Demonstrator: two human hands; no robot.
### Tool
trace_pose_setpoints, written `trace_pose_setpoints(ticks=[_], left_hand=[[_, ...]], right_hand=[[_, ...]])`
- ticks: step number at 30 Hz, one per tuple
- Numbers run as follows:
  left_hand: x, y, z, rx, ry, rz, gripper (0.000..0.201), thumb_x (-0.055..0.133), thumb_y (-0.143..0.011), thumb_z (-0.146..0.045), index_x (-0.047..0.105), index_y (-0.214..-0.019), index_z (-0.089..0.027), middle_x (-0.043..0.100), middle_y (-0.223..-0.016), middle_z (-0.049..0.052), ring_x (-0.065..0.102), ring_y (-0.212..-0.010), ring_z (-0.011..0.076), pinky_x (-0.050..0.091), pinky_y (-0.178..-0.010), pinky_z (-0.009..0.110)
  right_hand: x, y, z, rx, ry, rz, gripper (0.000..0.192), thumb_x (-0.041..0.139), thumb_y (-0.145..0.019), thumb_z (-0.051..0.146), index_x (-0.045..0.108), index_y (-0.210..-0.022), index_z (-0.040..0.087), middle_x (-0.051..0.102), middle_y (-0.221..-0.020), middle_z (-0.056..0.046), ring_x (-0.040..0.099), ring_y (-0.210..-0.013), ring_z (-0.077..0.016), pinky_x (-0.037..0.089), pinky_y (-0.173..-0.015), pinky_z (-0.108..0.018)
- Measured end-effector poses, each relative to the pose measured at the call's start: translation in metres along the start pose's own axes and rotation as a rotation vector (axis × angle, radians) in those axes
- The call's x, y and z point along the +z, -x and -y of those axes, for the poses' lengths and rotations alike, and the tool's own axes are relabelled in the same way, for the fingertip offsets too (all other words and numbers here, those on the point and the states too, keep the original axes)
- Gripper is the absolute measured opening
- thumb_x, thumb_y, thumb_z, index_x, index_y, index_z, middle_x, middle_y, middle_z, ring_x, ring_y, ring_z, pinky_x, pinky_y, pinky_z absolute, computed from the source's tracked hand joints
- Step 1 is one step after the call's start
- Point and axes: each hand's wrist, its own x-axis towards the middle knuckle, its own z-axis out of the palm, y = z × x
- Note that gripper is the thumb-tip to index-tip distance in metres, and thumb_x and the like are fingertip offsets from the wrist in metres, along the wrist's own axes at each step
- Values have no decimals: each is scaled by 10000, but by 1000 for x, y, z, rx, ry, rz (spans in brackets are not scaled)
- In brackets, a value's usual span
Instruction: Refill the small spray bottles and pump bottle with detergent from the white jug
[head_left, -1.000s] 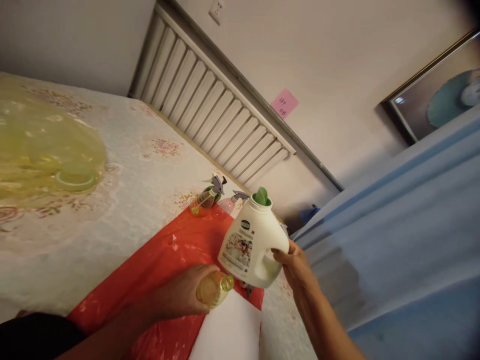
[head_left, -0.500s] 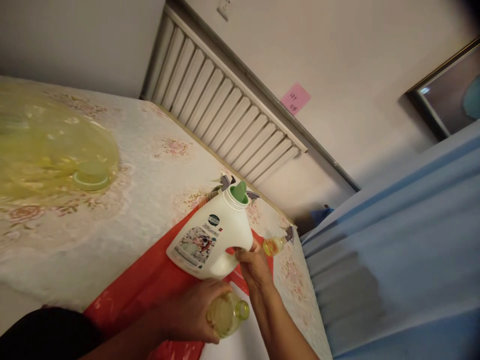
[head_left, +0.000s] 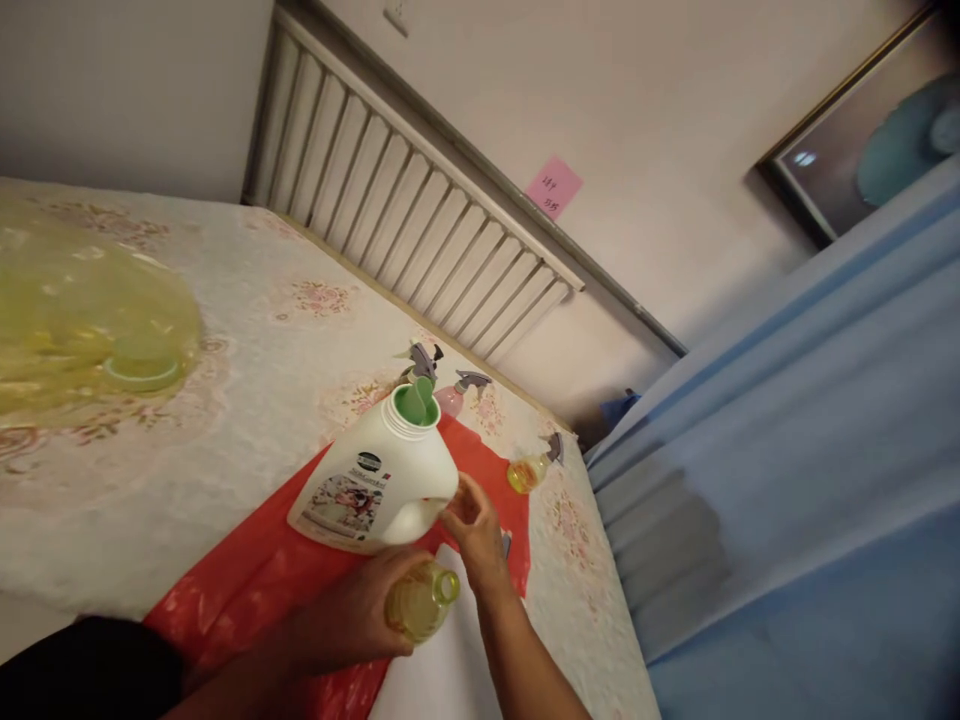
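One white jug [head_left: 375, 480], green spout, tilted over the red sheet [head_left: 255, 580], grasped at its handle by the right hand [head_left: 474, 528]. One small yellow bottle [head_left: 420, 602], uncapped, clenched in the left hand [head_left: 352, 615] just below the jug. Three spray bottles beyond (one green [head_left: 417, 362], one pink [head_left: 454, 396], one yellow [head_left: 529, 470]). One white paper [head_left: 442, 670]. One yellow bag [head_left: 82, 320], far left on the bed [head_left: 247, 400].

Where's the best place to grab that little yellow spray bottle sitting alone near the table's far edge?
Probably around the round body of the yellow spray bottle, coming from the near side. Its grey trigger head points up and away toward the wall, so the smooth body faces the right hand.
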Motion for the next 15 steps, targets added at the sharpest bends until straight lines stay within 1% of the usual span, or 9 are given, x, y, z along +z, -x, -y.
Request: trace_pose_setpoints(ticks=[2, 4, 6, 9, 12, 15], left_hand=[[4, 3, 8, -65, 1, -29, 774, 782, -586, -242, 599, -1335, -306, 660, -1336, 51, 607, -1222, 365, 499, -1053, 469], [6, 6, 13, -111, 11, -77, 758, 791, -625, -289, 584, -1354, -309, 639, -1376, 52, 580, -1274, 366, 474, -1094, 478], [8, 10, 15, -121, 36, -121, 738, 793, -671, -330, 561, -1371, -299, 623, -1399, 60, 572, -1293, 353, 472, -1103, 471], [14, 12, 15, -130, 56, -177, 721, 798, -692, -352, 552, -1364, -265, 629, -1383, 81, 589, -1278, 341, 494, -1086, 450], [21, 12, 13, -157, 23, -199, 700, 769, -715, -342, 525, -1365, -251, 623, -1376, 89, 584, -1281, 332, 488, -1090, 460], [29, 11, 8, -191, -23, -233, 681, 718, -743, -309, 480, -1378, -243, 596, -1388, 97, 558, -1305, 327, 455, -1118, 494]], right_hand=[[-17, 19, -11, 49, 10, -126, 426, 775, -708, 231, 676, -1122, 207, 760, -907, -30, 714, -849, -215, 564, -818, -339], [-33, 41, -25, 104, -6, -168, 359, 763, -747, 270, 671, -1087, 196, 741, -823, -15, 695, -721, -184, 557, -721, -309], [-45, 63, -39, 140, -26, -205, 257, 740, -767, 290, 672, -991, 184, 719, -757, -3, 656, -614, -153, 530, -640, -280], [-57, 88, -55, 205, -38, -248, 211, 728, -719, 250, 672, -904, 167, 685, -675, 14, 597, -513, -121, 480, -545, -242], [-64, 99, -64, 238, -44, -270, 210, 723, -688, 237, 672, -876, 158, 672, -652, 17, 564, -476, -103, 450, -508, -224], [-73, 100, -70, 241, -46, -301, 222, 711, -669, 261, 663, -859, 158, 661, -637, 22, 543, -456, -95, 439, -496, -221]])
